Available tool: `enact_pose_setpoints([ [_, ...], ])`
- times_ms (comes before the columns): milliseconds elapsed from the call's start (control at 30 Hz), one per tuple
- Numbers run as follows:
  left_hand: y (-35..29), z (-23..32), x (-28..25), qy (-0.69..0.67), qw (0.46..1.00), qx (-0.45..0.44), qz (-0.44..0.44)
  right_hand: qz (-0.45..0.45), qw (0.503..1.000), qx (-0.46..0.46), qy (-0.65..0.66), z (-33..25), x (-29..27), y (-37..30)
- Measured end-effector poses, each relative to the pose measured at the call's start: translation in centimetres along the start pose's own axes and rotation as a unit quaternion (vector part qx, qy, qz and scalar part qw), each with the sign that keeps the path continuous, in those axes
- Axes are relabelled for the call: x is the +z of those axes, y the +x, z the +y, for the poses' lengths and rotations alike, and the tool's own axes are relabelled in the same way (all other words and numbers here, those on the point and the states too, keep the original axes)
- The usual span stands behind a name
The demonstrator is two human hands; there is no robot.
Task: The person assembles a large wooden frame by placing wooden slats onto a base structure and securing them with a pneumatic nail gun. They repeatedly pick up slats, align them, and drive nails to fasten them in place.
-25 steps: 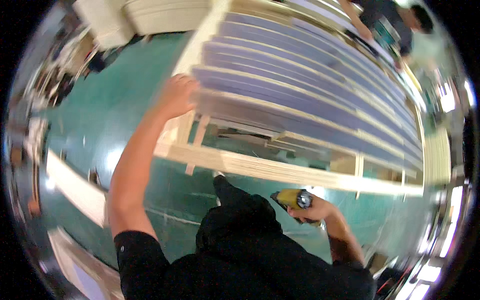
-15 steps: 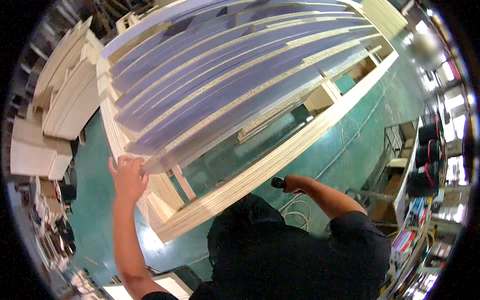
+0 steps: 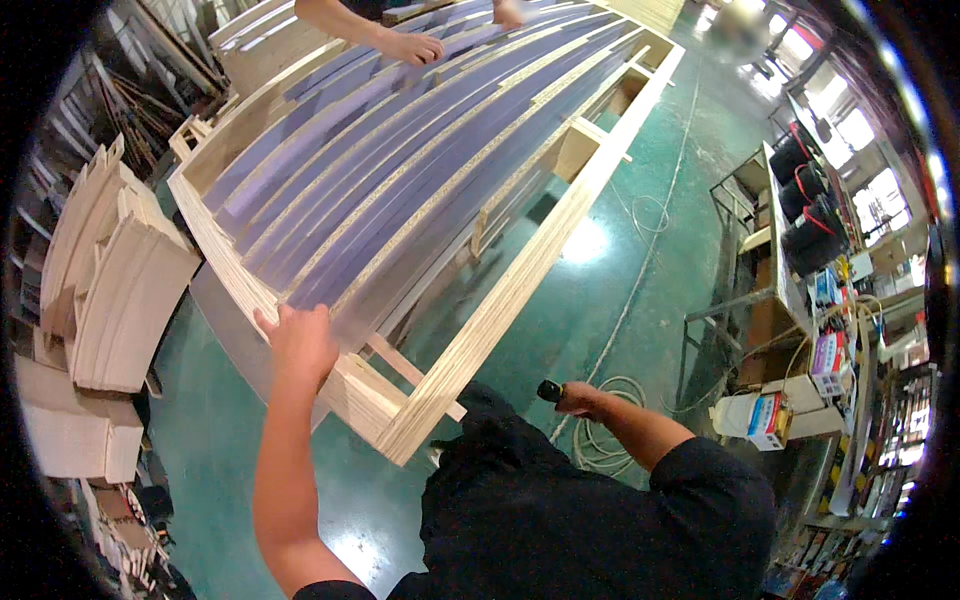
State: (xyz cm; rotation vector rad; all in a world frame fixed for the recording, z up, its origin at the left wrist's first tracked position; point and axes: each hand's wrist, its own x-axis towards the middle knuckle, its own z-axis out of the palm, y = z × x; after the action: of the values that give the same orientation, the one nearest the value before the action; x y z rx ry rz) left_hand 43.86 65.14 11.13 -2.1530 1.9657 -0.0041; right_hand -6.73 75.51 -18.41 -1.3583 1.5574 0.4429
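Note:
A large pale wooden frame (image 3: 520, 270) stands before me. Long strips (image 3: 425, 190) with speckled, chipboard-like edges and purplish faces run side by side inside it. My left hand (image 3: 303, 345) rests on the frame's near left end, where the strips meet it. Its fingers are spread over the wood and nothing shows in them. Out to the right, apart from the frame, my right hand (image 3: 578, 397) grips a black tool handle (image 3: 549, 391). The rest of that tool is hidden, so I cannot tell its kind.
Across the frame, another person's hand (image 3: 415, 47) reaches over the strips. Pale boards (image 3: 125, 280) are stacked at the left. Coiled hose (image 3: 615, 430) lies on the green floor to my right, near a metal workbench (image 3: 735, 300) and small boxes (image 3: 770, 420).
The view has turned, and the frame appears farther left and more upright. Another person's hands have come into sight at the far side. My hands keep their hold and place.

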Motion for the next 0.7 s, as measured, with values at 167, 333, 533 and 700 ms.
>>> enact_pose_setpoints([
  [167, 0.3, 0.2, -2.7, 0.025, 0.996, 0.014, -0.09, -0.02, 0.996, 0.028, 0.086, 1.0, 8.0, -3.0],
  [333, 0.5, -0.2, -2.5, 0.013, 0.994, -0.004, -0.104, -0.017, 0.992, 0.044, 0.119, 2.7, 12.9, -5.4],
  [533, 1.6, -0.4, -1.5, 0.01, 0.992, 0.014, -0.122, -0.032, 0.99, 0.079, 0.11, 4.1, 14.3, -5.6],
  [700, 2.2, -1.6, -1.3, -0.011, 0.993, 0.031, -0.11, -0.019, 0.988, 0.104, 0.117, 2.5, 12.3, -4.0],
])
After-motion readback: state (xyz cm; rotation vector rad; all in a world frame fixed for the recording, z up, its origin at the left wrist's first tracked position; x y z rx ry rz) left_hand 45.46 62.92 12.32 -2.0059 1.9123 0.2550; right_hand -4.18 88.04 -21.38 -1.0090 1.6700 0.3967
